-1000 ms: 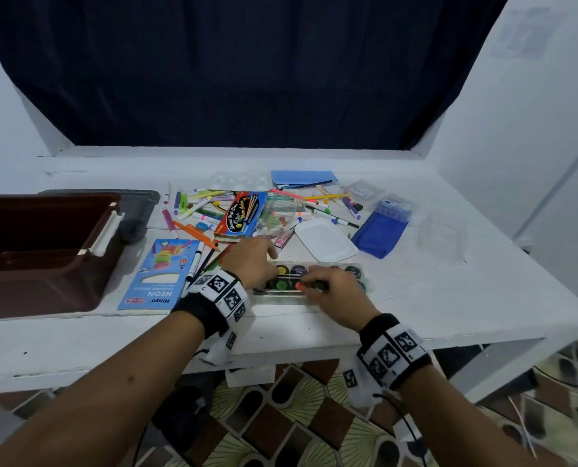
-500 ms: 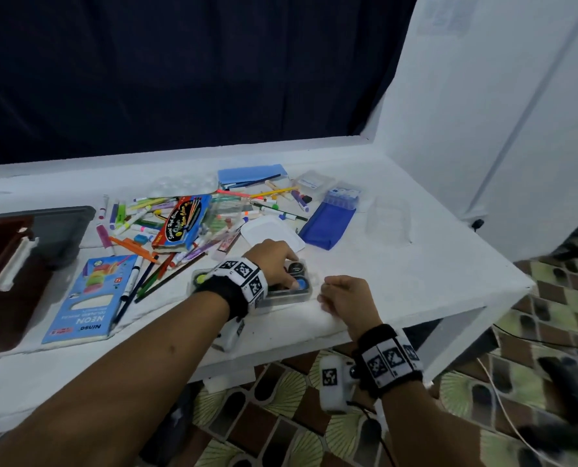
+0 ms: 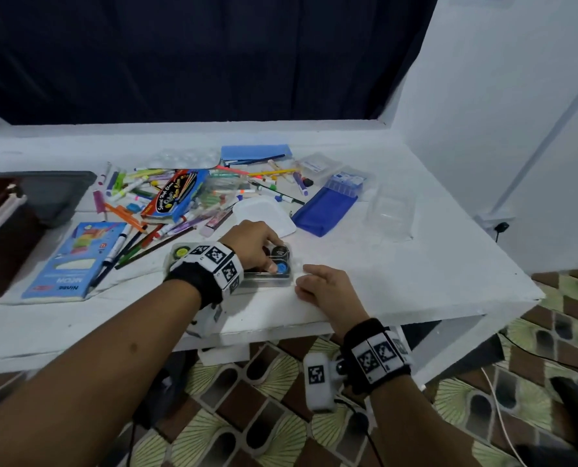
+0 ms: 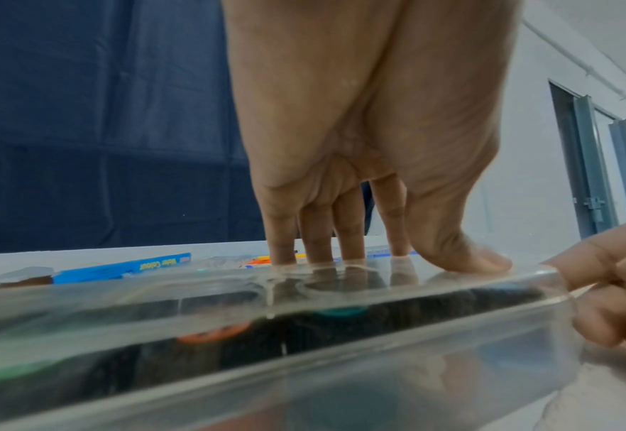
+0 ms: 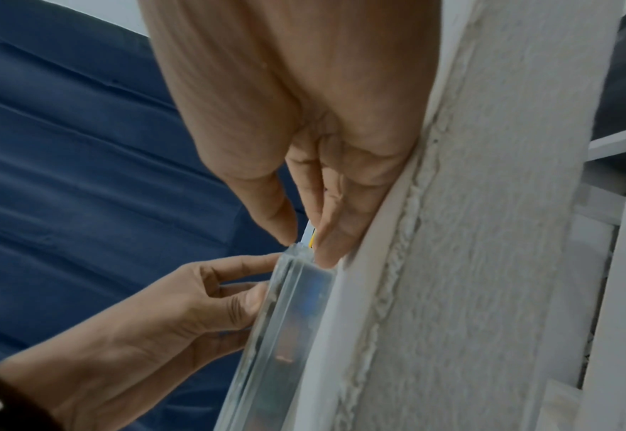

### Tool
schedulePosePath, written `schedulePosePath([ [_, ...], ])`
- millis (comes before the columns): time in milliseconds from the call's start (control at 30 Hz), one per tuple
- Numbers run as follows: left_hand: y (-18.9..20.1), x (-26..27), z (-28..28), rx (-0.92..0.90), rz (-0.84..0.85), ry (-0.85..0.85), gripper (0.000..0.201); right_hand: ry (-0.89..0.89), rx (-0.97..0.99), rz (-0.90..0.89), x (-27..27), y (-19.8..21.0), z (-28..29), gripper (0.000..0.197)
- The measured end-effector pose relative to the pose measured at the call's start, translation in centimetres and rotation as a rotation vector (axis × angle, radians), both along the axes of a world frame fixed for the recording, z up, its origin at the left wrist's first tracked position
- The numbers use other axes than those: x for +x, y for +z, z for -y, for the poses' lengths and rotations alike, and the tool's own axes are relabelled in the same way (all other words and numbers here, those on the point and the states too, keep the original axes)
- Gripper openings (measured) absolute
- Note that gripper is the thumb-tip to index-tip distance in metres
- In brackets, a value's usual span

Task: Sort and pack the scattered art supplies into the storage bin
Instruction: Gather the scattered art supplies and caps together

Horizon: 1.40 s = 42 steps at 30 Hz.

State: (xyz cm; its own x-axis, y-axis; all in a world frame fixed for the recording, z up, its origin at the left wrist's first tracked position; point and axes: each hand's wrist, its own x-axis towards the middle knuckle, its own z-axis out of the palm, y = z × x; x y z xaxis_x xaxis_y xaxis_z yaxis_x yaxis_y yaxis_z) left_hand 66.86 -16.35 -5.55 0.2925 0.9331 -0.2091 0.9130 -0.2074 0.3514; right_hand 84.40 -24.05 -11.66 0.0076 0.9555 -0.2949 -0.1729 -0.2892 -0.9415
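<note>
Your left hand [image 3: 252, 246] presses flat on the clear paint case [image 3: 277, 276] near the counter's [image 3: 398, 264] front edge; your right hand [image 3: 324, 288] pinches its end. Next, probably snap it closed and carry it to the storage bin [image 3: 1, 230].

The white counter [image 3: 398, 274] carries a clear paint case [image 3: 277, 264] near its front edge, a heap of markers [image 3: 139, 193], a blue booklet [image 3: 72, 261], a blue pouch [image 3: 326, 208], a white lid [image 3: 264, 214] and the storage bin [image 3: 8, 230] at its left end.
</note>
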Motion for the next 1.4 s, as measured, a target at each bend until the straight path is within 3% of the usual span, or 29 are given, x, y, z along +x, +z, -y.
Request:
schedulePosePath([
  [267, 0.0, 0.1, 0.0, -0.003, -0.001, 0.018, 0.06, 0.2, 0.091, 0.166, 0.4, 0.2, 0.1, 0.041],
  [500, 0.2, 0.3, -0.1, 0.0, -0.001, 0.008, 0.059, 0.265, 0.109, 0.18, 0.5, 0.7, -0.4, 0.046],
  [767, -0.1, -0.5, 0.2, -0.019, 0.07, 0.011, 0.059, 0.19, 0.027, 0.216, -0.1, 1.7, -0.8, 0.033],
  [967, -0.5, -4.6, 2.0, 0.039, 0.072, 0.117, 0.06, 0.229, 0.279, 0.58, -1.7, 5.1, -3.7, 0.031],
  [1100, -0.5, -9.5, 3.7, 0.098, 0.046, 0.284, 0.057, 0.514, 0.401, 0.931, -4.4, 6.5, -5.9, 0.042],
  [1200, -1.3, -12.6, 5.5, 0.132, 0.069, 0.415, 0.053, 0.738, 0.421, 1.186, -6.4, 6.3, -7.4, 0.062],
  [1300, -2.4, -14.5, 7.3, 0.069, 0.087, 0.498, 0.057, 0.979, 0.427, 1.32, -8.1, 6.5, -8.0, 0.087],
  [1400, -3.0, -15.2, 8.1, 0.027, 0.11, 0.529, 0.056, 1.101, 0.425, 1.39, -9.5, 6.7, -8.1, 0.093],
])
